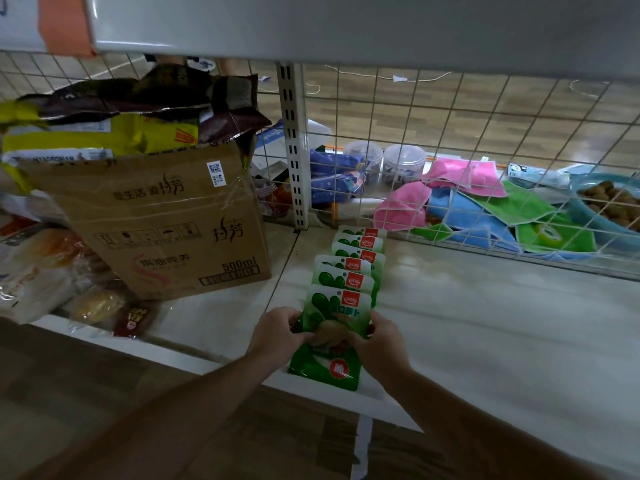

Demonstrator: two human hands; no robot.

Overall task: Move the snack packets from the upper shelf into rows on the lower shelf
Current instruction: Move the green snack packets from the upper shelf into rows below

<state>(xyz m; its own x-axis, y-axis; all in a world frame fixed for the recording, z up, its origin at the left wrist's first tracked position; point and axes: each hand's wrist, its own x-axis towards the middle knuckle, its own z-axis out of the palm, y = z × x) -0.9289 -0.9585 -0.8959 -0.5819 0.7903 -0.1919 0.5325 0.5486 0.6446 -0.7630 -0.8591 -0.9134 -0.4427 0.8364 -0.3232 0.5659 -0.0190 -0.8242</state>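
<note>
Left hand [277, 332]: curled around the left edge of the nearest green packet [332, 327], fingers pinching its side; likely steadying it so it lines up with those behind.
Right hand [375, 341]: closed on the same packet's right edge, thumb across the front; a two-sided hold that looks meant to keep the soft pouch square while settling it.
Front packet: green pouch with a red corner badge, held at the front of the row, leaning back over the one behind; a further green pouch [327, 370] lying flatter just below the hands at the shelf lip, perhaps waiting to be stood up.
Row [349, 268]: several matching green packets overlapped like tiles, running from the hands back toward the wire grid; overlapped probably to save depth and keep labels showing.
Lower shelf [485, 323]: pale surface, mostly bare to the right of the row, so room for more rows there.
Cardboard box [162, 220]: standing left of the row, near but apart, with crumpled snack bags [121, 123] piled on top.
Wire grid [450, 150]: back wall of the shelf, acting as the stop for the row's far end.
Behind the grid: coloured cloths [467, 202] and two clear jars [384, 161], out of reach.
Upper shelf [346, 26]: only its underside visible overhead; contents cannot be told.
</note>
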